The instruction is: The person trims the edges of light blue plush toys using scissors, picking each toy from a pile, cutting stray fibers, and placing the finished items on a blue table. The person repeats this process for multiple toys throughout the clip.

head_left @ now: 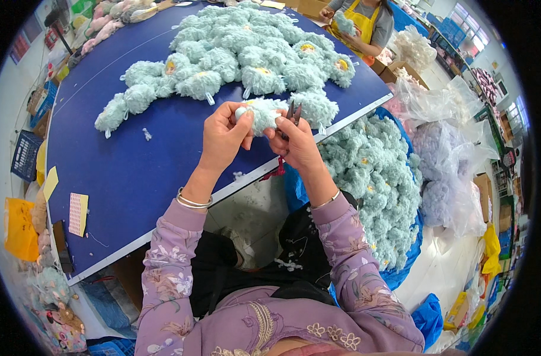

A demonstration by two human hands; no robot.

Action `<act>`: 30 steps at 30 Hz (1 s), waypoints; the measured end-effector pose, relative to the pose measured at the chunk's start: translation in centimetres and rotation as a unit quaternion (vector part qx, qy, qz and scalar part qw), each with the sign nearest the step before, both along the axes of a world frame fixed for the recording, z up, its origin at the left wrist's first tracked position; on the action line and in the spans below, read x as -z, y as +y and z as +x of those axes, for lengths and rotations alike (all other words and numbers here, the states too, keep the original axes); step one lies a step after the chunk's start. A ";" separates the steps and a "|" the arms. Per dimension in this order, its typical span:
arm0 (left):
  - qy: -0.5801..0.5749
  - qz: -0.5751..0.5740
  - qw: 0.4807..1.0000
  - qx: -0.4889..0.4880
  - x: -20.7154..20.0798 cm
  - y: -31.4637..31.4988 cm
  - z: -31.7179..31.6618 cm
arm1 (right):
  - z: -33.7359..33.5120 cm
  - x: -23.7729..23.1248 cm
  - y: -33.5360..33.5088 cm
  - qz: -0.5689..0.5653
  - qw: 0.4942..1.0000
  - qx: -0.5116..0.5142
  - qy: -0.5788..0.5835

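Between my hands, over the near edge of the blue table (158, 172), is a small fluffy light-blue plush piece (263, 115). My left hand (227, 132) pinches its left side between thumb and fingers. My right hand (297, 142) is closed around dark-bladed scissors (292, 113), blades pointing up. Its fingertips touch the plush piece's right side. A dark red tassel (276, 170) hangs below the right hand. Just beyond lies another fluffy plush piece (313, 110) with a small loop. The scissors' handles are mostly hidden in my palm.
Many similar plush pieces (223, 50) are heaped on the table's far side. A big blue bag (415, 225) full of them stands at my right. Clear plastic bags (448, 154) lie beyond it. A yellow-aproned person (362, 26) works across the table. A sticker sheet (78, 214) lies at left.
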State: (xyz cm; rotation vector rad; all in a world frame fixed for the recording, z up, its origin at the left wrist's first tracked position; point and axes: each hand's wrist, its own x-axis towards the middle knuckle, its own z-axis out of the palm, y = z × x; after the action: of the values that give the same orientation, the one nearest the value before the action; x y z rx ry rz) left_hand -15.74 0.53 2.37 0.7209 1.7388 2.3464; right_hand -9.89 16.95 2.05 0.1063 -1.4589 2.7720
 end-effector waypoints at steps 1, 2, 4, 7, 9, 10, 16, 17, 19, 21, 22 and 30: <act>-0.004 0.001 1.000 0.001 0.0 0.0 0.0 | 0.0 0.0 0.0 0.000 1.000 -0.001 0.000; -0.009 0.002 1.000 0.000 -0.1 0.0 0.0 | 0.1 -0.1 -0.1 -0.004 1.000 -0.005 0.003; -0.008 0.010 1.000 -0.015 -0.1 0.2 0.0 | 0.1 -0.2 -0.2 -0.011 1.000 -0.013 0.008; -0.009 0.015 0.999 -0.038 -0.3 0.3 -0.1 | 0.0 0.0 -0.2 -0.007 1.000 -0.023 0.008; -0.019 -0.002 0.999 -0.037 -0.3 0.2 -0.2 | 0.0 -0.2 -0.4 0.007 1.000 -0.024 0.012; -0.029 -0.020 0.999 -0.029 -0.3 0.1 -0.3 | 0.0 -0.3 -0.4 0.014 0.999 -0.025 0.013; -0.086 -0.068 0.989 0.103 -0.6 -0.4 -0.4 | -0.4 0.4 0.4 0.017 1.000 -0.014 0.007; -0.098 -0.062 0.985 0.132 -0.5 -0.4 -0.4 | -0.5 0.3 0.3 0.026 1.000 0.003 -0.005; -0.140 -0.038 0.978 0.149 -0.6 -0.4 -0.3 | -0.5 0.1 0.1 0.044 0.999 0.024 -0.011; -0.157 -0.009 0.977 0.145 -0.4 -0.2 -0.3 | -0.7 0.1 -0.1 0.052 0.998 0.035 -0.016; -0.153 0.007 0.979 0.133 -0.1 0.0 -0.2 | -0.8 0.0 -0.1 0.052 0.998 0.036 -0.017; -0.107 0.001 0.994 0.031 0.5 0.8 -0.2 | -1.2 0.6 -0.9 0.072 0.994 0.071 -0.029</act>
State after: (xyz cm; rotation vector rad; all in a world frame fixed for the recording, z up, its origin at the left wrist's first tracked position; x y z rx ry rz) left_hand -15.94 1.35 1.92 0.4957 1.6002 2.2889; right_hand -11.09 16.01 1.46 -0.0738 -1.6120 2.5772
